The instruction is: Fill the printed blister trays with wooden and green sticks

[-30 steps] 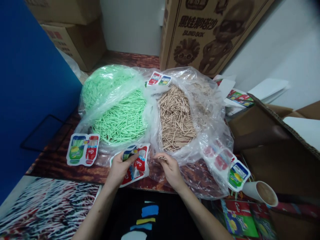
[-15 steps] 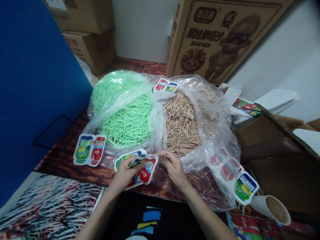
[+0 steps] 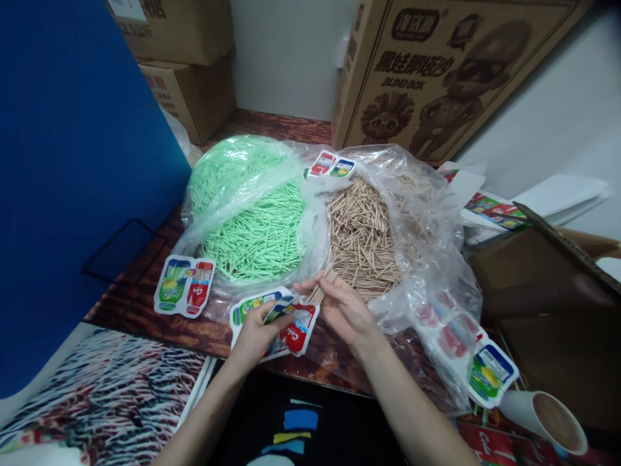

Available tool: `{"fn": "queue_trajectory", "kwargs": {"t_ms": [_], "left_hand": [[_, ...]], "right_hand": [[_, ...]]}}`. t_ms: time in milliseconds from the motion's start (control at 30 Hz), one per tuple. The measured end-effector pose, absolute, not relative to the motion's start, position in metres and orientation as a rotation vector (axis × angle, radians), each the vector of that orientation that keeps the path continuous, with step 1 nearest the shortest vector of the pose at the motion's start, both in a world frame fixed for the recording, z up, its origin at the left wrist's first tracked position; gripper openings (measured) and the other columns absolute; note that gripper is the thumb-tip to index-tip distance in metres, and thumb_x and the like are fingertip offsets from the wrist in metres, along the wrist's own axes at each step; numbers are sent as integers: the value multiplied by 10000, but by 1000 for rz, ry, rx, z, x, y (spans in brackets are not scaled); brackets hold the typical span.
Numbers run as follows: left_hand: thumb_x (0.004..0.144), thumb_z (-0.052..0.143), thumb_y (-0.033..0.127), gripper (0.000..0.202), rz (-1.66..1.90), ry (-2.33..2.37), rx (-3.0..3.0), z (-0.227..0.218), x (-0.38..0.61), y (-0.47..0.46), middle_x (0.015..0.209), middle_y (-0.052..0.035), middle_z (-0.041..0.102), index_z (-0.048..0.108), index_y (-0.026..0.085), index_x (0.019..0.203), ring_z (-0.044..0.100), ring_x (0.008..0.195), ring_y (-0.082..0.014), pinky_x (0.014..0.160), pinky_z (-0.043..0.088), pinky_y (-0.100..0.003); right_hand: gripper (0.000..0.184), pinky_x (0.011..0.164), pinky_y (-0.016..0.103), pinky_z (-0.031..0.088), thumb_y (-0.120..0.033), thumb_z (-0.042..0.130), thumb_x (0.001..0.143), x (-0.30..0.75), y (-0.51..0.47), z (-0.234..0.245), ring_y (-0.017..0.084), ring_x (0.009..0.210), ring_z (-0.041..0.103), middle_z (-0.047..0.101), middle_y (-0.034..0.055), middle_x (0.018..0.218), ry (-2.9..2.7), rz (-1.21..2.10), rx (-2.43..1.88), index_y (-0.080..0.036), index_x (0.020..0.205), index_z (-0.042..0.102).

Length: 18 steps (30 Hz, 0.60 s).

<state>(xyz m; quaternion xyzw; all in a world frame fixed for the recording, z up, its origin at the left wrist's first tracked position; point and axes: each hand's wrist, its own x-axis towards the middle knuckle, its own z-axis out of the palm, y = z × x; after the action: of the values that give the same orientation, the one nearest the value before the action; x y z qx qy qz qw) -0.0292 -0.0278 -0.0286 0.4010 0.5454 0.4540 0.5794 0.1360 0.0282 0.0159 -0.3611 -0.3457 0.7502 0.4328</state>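
My left hand [image 3: 255, 335] pinches a can-shaped candy packet [image 3: 303, 325] with a red Cola side and a green-blue side. Another such packet [image 3: 247, 304] lies partly hidden under it. In the fingers of my right hand [image 3: 348, 312] is a small bunch of thin brown sticks [image 3: 317, 293], slanting down toward the red side of the held packet. Behind that hand, a clear bag lies open around a heap of brown sticks [image 3: 363, 243]. To its left, green sticks [image 3: 257, 236] fill a second open plastic bag.
A packet holding green and brown sticks [image 3: 184, 286] lies at left. Another packet [image 3: 332, 166] rests between the bags. At right are a packet [image 3: 491, 371], a tipped paper cup [image 3: 546, 421] and an open carton [image 3: 538, 278]. A large printed box [image 3: 436, 77] stands behind.
My right hand has turned and lifted slightly, so the bunch of brown sticks now shows and points at the packet. The view has shifted a little, moving everything rightward.
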Motion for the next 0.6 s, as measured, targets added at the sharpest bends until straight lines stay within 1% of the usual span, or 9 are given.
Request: {"fn": "queue_trajectory", "kwargs": {"t_ms": [67, 167, 267, 333, 367, 433, 500, 567, 600], "left_hand": [[683, 736, 285, 204, 1077, 1305, 939, -29, -29, -28, 853, -19, 731, 737, 179, 857, 637, 767, -194, 751, 498, -291], [690, 726, 291, 192, 1112, 1348, 956, -28, -29, -28, 831, -13, 729, 736, 178, 844, 635, 766, -193, 752, 495, -286], [728, 692, 318, 181, 1155, 1369, 980, -25, -28, -28, 813, -1, 717, 722, 183, 845, 627, 773, -186, 747, 484, -270], [738, 685, 329, 170, 1180, 1390, 997, -23, -29, -28, 796, 6, 707, 713, 183, 821, 619, 767, -180, 738, 475, -259], [736, 687, 331, 166, 1192, 1401, 1003, -22, -29, -28, 784, 9, 703, 710, 183, 806, 616, 759, -178, 734, 472, -255], [736, 689, 333, 162, 1212, 1413, 1009, -19, -30, -28, 783, 10, 702, 711, 184, 797, 615, 757, -176, 738, 470, -253], [739, 688, 333, 158, 1224, 1414, 1006, -17, -32, -29, 810, 7, 711, 714, 189, 799, 624, 779, -182, 755, 471, -257], [740, 690, 329, 150, 1236, 1404, 992, -15, -34, -30, 831, 4, 717, 713, 193, 798, 630, 810, -189, 776, 473, -261], [738, 692, 328, 149, 1244, 1399, 979, -14, -35, -30, 832, 2, 718, 713, 193, 797, 632, 817, -191, 780, 475, -262]], "right_hand": [[185, 907, 439, 488, -354, 639, 804, 137, 26, 18, 242, 941, 665, 725, 80, 918, -972, 1875, -942, -186, 833, 569], [173, 886, 382, 498, -346, 638, 798, 141, 24, 24, 225, 988, 638, 681, 77, 1067, -1182, 1848, -995, -183, 828, 589], [250, 912, 351, 490, -344, 626, 817, 143, 22, 33, 211, 1092, 592, 629, 50, 1174, -1347, 1740, -1036, -227, 1035, 590], [363, 964, 354, 464, -336, 589, 857, 144, 19, 39, 197, 1166, 547, 595, 48, 1233, -1398, 1630, -1029, -270, 1205, 512], [376, 984, 359, 450, -329, 565, 877, 144, 17, 42, 193, 1186, 533, 583, 53, 1252, -1412, 1562, -1024, -279, 1241, 485], [294, 1008, 376, 427, -316, 524, 907, 142, 12, 47, 198, 1190, 525, 583, 63, 1248, -1479, 1385, -1035, -272, 1198, 527], [181, 1019, 401, 403, -304, 496, 923, 140, 7, 49, 217, 1180, 521, 591, 67, 1227, -1622, 1214, -1070, -249, 1038, 624], [190, 1024, 414, 380, -292, 489, 927, 137, 3, 48, 231, 1174, 515, 589, 65, 1224, -1766, 1106, -1084, -233, 893, 666], [195, 1018, 412, 380, -286, 486, 928, 135, 1, 47, 230, 1166, 519, 589, 64, 1220, -1787, 1083, -1081, -232, 876, 665]]}}
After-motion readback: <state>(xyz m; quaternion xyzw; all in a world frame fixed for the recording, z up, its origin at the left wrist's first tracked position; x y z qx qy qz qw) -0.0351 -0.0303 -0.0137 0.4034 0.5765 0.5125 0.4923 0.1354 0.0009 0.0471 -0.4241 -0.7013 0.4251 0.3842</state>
